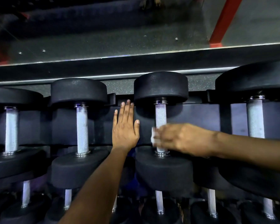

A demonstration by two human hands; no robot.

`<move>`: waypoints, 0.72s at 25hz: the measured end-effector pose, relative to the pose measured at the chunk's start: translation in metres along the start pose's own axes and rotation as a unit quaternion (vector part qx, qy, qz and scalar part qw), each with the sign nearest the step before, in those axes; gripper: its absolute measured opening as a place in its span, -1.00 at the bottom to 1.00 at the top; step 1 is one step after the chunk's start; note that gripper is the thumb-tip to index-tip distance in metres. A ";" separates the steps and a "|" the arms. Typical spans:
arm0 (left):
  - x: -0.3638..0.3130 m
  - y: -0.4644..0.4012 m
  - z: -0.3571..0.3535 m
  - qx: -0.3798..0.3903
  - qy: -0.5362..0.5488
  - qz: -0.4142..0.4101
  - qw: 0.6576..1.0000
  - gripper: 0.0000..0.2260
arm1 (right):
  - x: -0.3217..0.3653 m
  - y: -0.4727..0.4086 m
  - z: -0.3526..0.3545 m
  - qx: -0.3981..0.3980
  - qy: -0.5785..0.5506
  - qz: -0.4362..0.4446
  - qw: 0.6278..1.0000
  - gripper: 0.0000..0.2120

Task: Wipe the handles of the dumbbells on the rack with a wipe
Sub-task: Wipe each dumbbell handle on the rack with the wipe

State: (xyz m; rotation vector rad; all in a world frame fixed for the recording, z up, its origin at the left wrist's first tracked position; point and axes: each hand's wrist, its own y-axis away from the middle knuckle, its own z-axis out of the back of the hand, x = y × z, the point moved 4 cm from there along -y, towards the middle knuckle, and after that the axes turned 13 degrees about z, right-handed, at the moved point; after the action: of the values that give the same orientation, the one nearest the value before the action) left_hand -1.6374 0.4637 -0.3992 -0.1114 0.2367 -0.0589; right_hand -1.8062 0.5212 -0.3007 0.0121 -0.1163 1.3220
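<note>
Left hand (125, 131) flat, fingers straight and spread a little, palm pressed on the dark rack (200, 115) panel in the gap between two dumbbells. Right hand (178, 139) blurred, fingers curled around a white wipe (154, 137), wrapped on the lower part of the knurled handle (160, 115) of the dumbbell (161, 86) just right of the left fingertips. Wipe edge visible past the right fingertips, on their left side; rest of it hidden in the grip. Bare handle length above the right fingers, up to the chrome collar; only a short stretch below, down to the lower collar. Neighbouring dumbbell (78, 91) left of the left fingers, untouched, narrow open panel between. More handles on a lower tier beneath both forearms. Beyond the fingertips: speckled floor strip, mirror edge (136, 54), red frame (223, 21) in the reflection. Lighting dim.
</note>
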 end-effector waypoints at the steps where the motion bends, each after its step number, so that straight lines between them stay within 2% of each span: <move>1: 0.000 0.000 0.000 -0.001 0.001 0.000 1.000 -0.46 | 0.008 -0.002 0.001 0.024 -0.010 0.052 0.998 -0.58; 2: 0.000 0.000 0.000 0.000 0.000 -0.001 1.000 -0.46 | 0.002 -0.002 0.006 0.027 -0.015 0.076 0.997 -0.58; 5: -0.001 -0.001 0.001 -0.001 0.003 0.000 1.000 -0.46 | -0.038 -0.007 0.022 -0.029 0.025 -0.063 0.997 -0.67; 6: 0.000 -0.001 0.000 0.000 0.004 0.000 1.000 -0.46 | -0.035 -0.010 0.013 0.000 0.028 -0.073 0.997 -0.74; 9: -0.001 -0.001 0.000 -0.002 0.006 -0.003 1.000 -0.46 | 0.003 -0.020 -0.005 0.127 -0.060 0.047 0.989 -0.91; 10: 0.000 -0.001 0.001 -0.002 0.006 -0.003 1.000 -0.46 | -0.006 -0.025 0.000 0.171 -0.067 0.033 0.982 -0.91; 12: 0.000 0.000 0.001 0.000 0.006 -0.003 1.000 -0.46 | -0.032 -0.039 0.016 0.145 0.023 -0.084 0.986 -0.88; 14: 0.000 -0.001 0.000 -0.002 0.004 -0.003 1.000 -0.45 | -0.028 -0.059 0.011 0.243 0.085 -0.132 0.957 -0.76; 16: 0.000 -0.001 0.000 -0.001 0.007 -0.003 1.000 -0.44 | -0.003 -0.066 -0.010 0.373 -0.021 -0.131 0.918 -0.69; 18: 0.000 -0.001 0.000 -0.002 0.008 -0.003 1.000 -0.44 | -0.012 -0.075 -0.005 0.375 -0.029 -0.158 0.913 -0.66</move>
State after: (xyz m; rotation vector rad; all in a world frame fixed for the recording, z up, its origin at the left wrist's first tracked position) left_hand -1.6375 0.4626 -0.3991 -0.1165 0.2521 -0.0650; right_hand -1.7363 0.4916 -0.3022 0.6977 0.3388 0.9723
